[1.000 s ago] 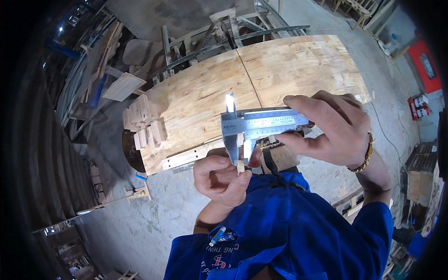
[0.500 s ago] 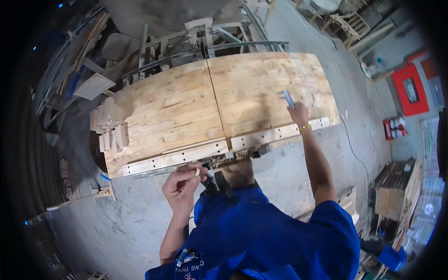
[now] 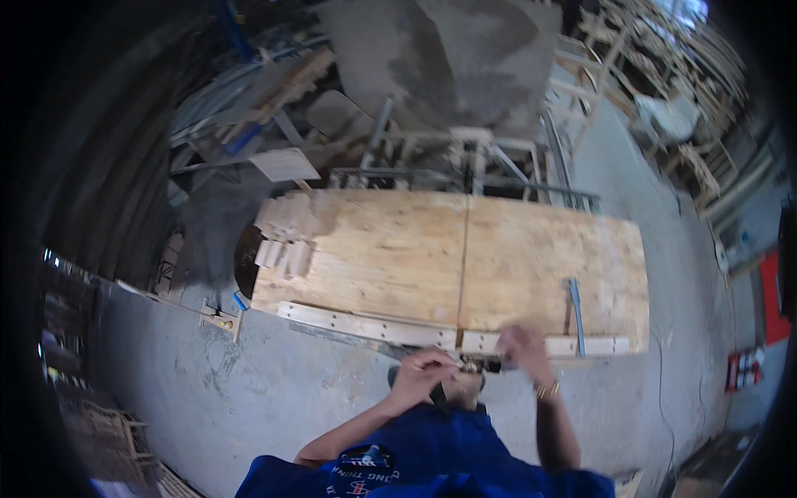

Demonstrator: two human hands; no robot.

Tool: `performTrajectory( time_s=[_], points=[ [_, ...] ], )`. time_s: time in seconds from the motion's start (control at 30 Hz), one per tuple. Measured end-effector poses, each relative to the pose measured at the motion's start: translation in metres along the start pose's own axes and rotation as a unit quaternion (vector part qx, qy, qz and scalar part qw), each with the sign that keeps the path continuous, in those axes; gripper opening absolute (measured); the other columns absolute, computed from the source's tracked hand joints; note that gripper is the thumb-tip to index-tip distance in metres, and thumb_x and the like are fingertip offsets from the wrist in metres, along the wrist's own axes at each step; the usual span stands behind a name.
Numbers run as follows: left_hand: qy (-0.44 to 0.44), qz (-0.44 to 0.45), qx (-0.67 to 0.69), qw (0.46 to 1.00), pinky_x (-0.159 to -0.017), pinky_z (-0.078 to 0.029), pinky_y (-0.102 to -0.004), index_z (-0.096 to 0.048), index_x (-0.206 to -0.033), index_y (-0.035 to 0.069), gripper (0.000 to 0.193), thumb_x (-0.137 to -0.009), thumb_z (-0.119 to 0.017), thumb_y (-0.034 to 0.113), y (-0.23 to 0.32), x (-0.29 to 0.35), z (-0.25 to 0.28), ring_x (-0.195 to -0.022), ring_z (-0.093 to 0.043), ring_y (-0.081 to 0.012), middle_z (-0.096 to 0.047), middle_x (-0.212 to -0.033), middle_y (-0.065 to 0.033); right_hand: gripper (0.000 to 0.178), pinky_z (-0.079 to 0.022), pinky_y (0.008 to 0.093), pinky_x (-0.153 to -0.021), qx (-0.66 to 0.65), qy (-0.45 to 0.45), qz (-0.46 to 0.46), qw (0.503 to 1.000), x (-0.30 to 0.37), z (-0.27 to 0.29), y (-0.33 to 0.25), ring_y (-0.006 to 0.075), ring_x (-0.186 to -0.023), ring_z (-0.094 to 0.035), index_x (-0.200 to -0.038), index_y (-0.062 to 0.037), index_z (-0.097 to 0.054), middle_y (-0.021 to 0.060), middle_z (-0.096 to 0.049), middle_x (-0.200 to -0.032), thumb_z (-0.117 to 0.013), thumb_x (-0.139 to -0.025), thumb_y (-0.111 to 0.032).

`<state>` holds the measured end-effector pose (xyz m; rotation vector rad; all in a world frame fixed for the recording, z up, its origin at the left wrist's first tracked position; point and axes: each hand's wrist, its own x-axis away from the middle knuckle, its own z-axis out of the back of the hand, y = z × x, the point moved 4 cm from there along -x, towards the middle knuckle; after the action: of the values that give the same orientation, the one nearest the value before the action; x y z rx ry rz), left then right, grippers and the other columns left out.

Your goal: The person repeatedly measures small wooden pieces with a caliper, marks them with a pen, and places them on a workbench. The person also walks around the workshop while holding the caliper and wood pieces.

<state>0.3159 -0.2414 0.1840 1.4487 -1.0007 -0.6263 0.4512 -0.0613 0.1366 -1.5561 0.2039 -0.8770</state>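
My left hand [image 3: 422, 375] is held just in front of the bench's near edge. Its thumb and fingers are pinched on a small pale piece, mostly hidden now. Over the right drilled strip [image 3: 613, 345], close to the left hand, is my right hand [image 3: 523, 349]; motion smears its fingers and I see nothing held in it. A slim grey metal tool with a short jaw at its far end, like a caliper [image 3: 579, 319], lies across that strip. The left drilled strip [image 3: 365, 325] runs along the same edge of the wooden bench top [image 3: 390, 257].
Pale wooden blocks [image 3: 286, 216] are piled at the bench's left end. A dark gap [image 3: 464, 257] splits the top in two. Metal framing [image 3: 498, 178] stands behind it. A small wooden frame [image 3: 222, 322] and a blue object [image 3: 241, 301] are on the left.
My right hand has let go of the caliper-like tool, now lying on the bench, and moved left toward my left hand. The left hand stays pinched near the edge. The view has shifted.
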Motion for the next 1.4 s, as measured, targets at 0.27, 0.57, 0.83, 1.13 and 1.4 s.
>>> performTrajectory(
  time_s=[0.27,0.57,0.83,1.13,1.4],
  points=[
    [-0.104,-0.173,-0.202,0.958,-0.064,-0.048,-0.029,-0.064,-0.083,0.002,0.008,-0.076,-0.066,0.006,0.022,-0.024,0.004,-0.073,-0.061,-0.0197,-0.062,-0.078,-0.0095,0.012,-0.039,0.0192,-0.049,-0.079,-0.009,0.121,0.99,0.041,-0.072,-0.024,0.0052,-0.055,-0.05,-0.083,0.0018,-0.061,0.0029,-0.06,-0.069,-0.06,-0.085,-0.01],
    [-0.077,-0.162,-0.316,0.932,-0.063,-0.051,-0.0334,-0.063,-0.089,0.004,0.016,-0.075,-0.066,0.012,0.025,-0.025,0.028,-0.071,-0.064,-0.025,-0.064,-0.081,-0.012,0.014,-0.05,0.022,-0.061,-0.035,0.101,0.18,0.978,0.037,-0.104,-0.037,0.0096,-0.067,-0.061,-0.084,0.0033,-0.062,0.008,-0.065,-0.075,-0.07,-0.077,-0.005],
    [-0.14,-0.103,-0.23,0.957,-0.061,-0.049,-0.0302,-0.063,-0.084,0.002,0.014,-0.073,-0.065,0.01,0.024,-0.031,0.032,-0.067,-0.062,-0.021,-0.063,-0.076,-0.0107,0.015,-0.049,0.0215,-0.064,0.015,0.069,0.19,0.979,0.042,-0.097,-0.042,0.0088,-0.07,-0.062,-0.086,0.0009,-0.066,0.0068,-0.067,-0.076,-0.072,-0.076,-0.008],
    [-0.155,0.097,0.083,0.98,-0.057,-0.043,-0.0215,-0.063,-0.079,-0.001,0.006,-0.076,-0.059,0.002,-0.002,-0.029,0.026,-0.062,-0.054,-0.0072,-0.06,-0.068,-0.003,0.014,-0.047,0.0229,-0.063,0.032,0.019,0.248,0.968,0.038,-0.092,-0.046,0.0105,-0.069,-0.061,-0.087,-0.0006,-0.067,0.0069,-0.067,-0.078,-0.071,-0.075,-0.007],
    [-0.095,0.14,0.188,0.967,-0.052,-0.036,-0.0212,-0.052,-0.065,0.002,0.009,-0.073,-0.055,0.004,-0.015,-0.007,0.019,-0.057,-0.046,-0.006,-0.052,-0.059,-0.0002,0.013,-0.049,0.0237,-0.061,-0.001,-0.142,0.217,0.966,0.041,-0.093,-0.05,0.0121,-0.068,-0.063,-0.086,-0.001,-0.067,0.0087,-0.067,-0.077,-0.07,-0.078,-0.01]
  ],
)
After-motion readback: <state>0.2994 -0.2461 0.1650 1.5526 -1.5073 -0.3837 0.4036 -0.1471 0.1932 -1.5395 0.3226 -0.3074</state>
